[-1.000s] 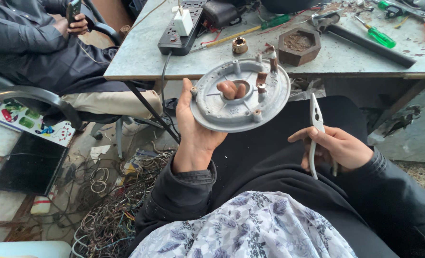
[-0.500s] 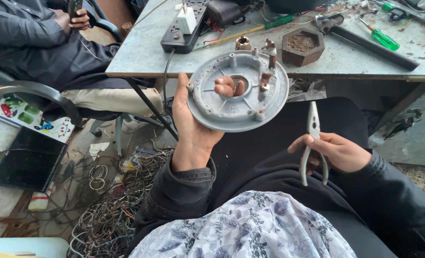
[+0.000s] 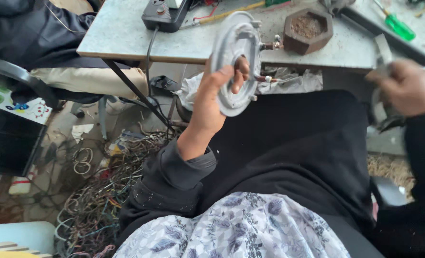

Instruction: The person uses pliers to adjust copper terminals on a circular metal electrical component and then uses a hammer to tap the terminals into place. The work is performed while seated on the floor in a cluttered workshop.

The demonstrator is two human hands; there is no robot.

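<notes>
Turning edge-on since a moment ago, the grey metal disc (image 3: 235, 62) now stands nearly upright above the black-clothed lap, where it earlier lay face-up. The left hand (image 3: 212, 100) grips it, fingers curled through its central hole and thumb against the rim; two stubby terminals jut from its side. The right hand (image 3: 406, 88) has lifted, blurred, fingers closed around the pliers (image 3: 382, 107). Beyond, on the speckled grey table (image 3: 126, 33), sit a brown hexagonal dish (image 3: 308, 29), a black power strip (image 3: 164, 14) and a green-handled screwdriver (image 3: 398, 25).
</notes>
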